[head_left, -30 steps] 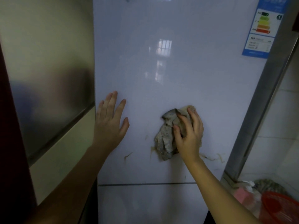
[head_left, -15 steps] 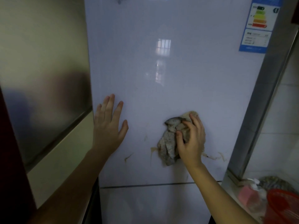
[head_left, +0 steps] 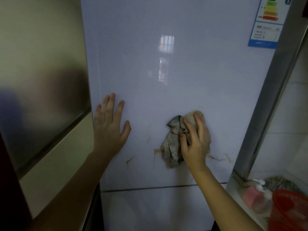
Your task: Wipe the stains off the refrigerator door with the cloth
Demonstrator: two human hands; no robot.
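Right hand clutches crumpled grey cloth against glossy white refrigerator door, beside yellowish stains; left hand flat, fingers spread.

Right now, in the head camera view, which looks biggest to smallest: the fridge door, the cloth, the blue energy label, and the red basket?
1. refrigerator door, by far.
2. red basket, though cut off and nearer the camera, so unsure.
3. cloth and energy label look alike; both are partly hidden.
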